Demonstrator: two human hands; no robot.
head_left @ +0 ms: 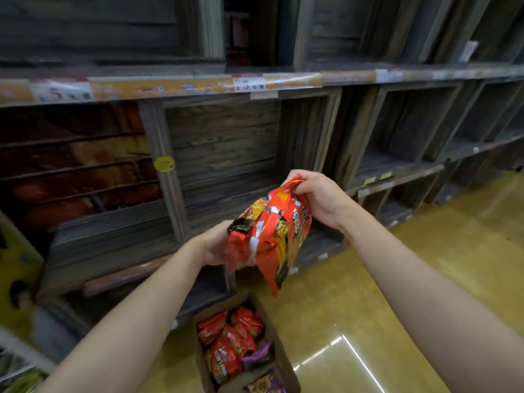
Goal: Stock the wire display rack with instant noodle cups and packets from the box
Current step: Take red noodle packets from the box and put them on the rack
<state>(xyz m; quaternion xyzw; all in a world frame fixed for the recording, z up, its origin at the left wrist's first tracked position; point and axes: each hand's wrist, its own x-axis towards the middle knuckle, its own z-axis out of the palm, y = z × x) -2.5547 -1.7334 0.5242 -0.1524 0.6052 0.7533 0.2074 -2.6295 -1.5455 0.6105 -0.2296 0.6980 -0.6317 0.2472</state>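
Cardboard box (279, 347) holds red packets, count unclear, plus two purple. Above box, right hand (317, 194) pinches one red multipack (266, 236); left hand (217, 245) cups it.

Legible text, as I am reading it from the head camera:

- Price tag (63, 92) on the shelf's front edge at the left: I am making out a large "5"; the characters beside it are blurring out.
- Second price tag (248, 82), mid-shelf edge: red and white, print too smeared to read.
- Red noodle packet (268, 236): white lettering is showing, but I am not able to read it.
- Yellow round sticker (164, 164) on the wooden post: illegible.
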